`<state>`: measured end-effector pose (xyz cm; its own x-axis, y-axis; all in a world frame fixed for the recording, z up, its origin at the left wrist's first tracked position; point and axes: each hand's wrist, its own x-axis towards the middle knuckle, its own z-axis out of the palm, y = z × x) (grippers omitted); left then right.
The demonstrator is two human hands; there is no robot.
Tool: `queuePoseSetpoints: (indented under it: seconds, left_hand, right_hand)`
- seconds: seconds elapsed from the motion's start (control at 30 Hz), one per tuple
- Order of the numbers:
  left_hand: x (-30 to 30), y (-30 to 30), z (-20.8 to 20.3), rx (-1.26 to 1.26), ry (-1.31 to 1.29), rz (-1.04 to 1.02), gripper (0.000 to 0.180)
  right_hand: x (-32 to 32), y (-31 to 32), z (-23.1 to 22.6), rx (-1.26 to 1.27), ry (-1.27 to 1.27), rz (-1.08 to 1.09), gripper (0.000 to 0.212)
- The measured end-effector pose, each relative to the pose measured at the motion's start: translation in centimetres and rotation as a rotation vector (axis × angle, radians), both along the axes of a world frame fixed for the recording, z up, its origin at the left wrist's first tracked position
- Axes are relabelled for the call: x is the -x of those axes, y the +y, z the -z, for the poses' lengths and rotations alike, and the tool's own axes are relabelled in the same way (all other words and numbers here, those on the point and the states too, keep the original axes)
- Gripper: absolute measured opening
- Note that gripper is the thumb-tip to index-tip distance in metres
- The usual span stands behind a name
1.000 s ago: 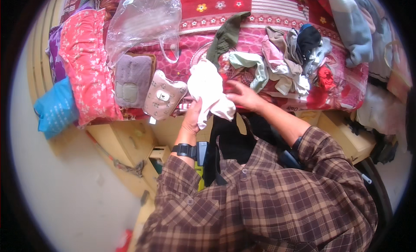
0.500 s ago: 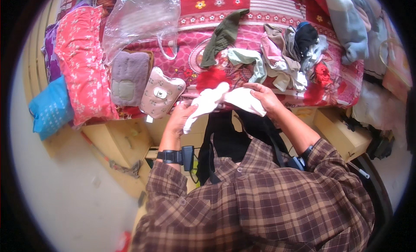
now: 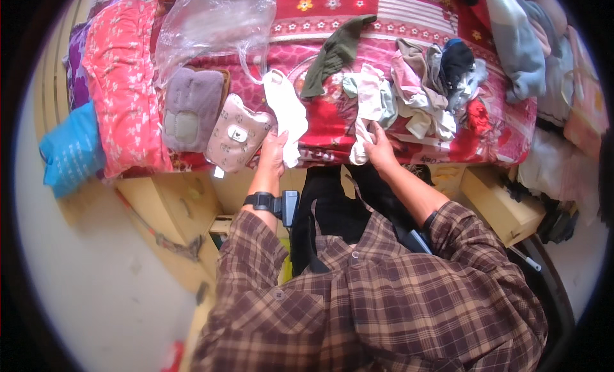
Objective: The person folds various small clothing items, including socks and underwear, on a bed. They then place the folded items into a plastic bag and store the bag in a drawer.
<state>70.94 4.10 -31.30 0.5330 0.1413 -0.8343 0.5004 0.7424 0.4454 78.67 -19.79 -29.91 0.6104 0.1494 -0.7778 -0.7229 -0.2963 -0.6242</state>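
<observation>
My left hand (image 3: 274, 153) is closed on one end of a white sock (image 3: 286, 110), which stretches away from me over the bed's edge. To the right, my right hand (image 3: 381, 149) grips a second whitish sock (image 3: 369, 94), whose far end overlies a mint-green sock (image 3: 388, 110). Beyond and between them a dark green sock (image 3: 334, 57) lies alone on the red patterned bedspread (image 3: 326, 132). Several socks in pink, grey, black and white form a heap (image 3: 419, 84) on the right, with a red piece (image 3: 477, 116) at its side.
Left of my hands lie a pink pillow-shaped pouch (image 3: 236, 132), a grey plush item (image 3: 190, 110) and a clear plastic bag (image 3: 214, 33). Farther left are a coral pillow (image 3: 125, 84) and a blue bag (image 3: 73, 148). Hanging clothes (image 3: 563, 90) crowd the right. Wooden cabinets (image 3: 502, 199) stand below the bed.
My hands have moved apart. The white socks, bunched together between them before, are now separate and laid out lengthwise, one in each hand.
</observation>
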Motion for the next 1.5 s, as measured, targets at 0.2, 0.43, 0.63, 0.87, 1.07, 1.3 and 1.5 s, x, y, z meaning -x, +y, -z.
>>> queuePoseSetpoints:
  seconds: [0.2, 0.43, 0.63, 0.87, 1.07, 1.3, 1.5]
  left_hand:
    - [2.8, -1.8, 3.1, 0.003, 0.002, -0.095, 0.022]
    - [3.7, -1.8, 3.9, 0.039, 0.020, -0.058, 0.031]
    - [3.6, -2.6, 3.7, 0.050, -0.037, -0.089, 0.025]
    - [3.1, -3.0, 2.4, 0.098, -0.050, -0.015, 0.033]
    - [2.4, -3.1, 0.6, 0.100, -0.050, 0.052, 0.031]
    - [1.6, -2.8, -0.9, 0.050, -0.161, 0.009, 0.034]
    - [-0.2, -2.1, -2.5, -0.007, -0.218, 0.106, 0.037]
  right_hand:
    - [0.5, -2.4, 1.9, 0.021, 0.059, 0.098, 0.051]
    - [0.4, -3.4, 1.6, -0.015, 0.118, 0.197, 0.041]
    - [0.4, -3.2, 1.1, -0.120, 0.197, 0.248, 0.037]
    - [-0.1, -3.4, 0.5, -0.199, 0.326, 0.347, 0.026]
    - [-2.1, -3.8, -2.0, -0.320, 0.319, 0.236, 0.027]
    - [-4.5, -3.5, -9.2, -0.295, 0.340, -0.177, 0.026]
    - [-5.3, -1.7, -14.9, -0.393, 0.432, -0.954, 0.024]
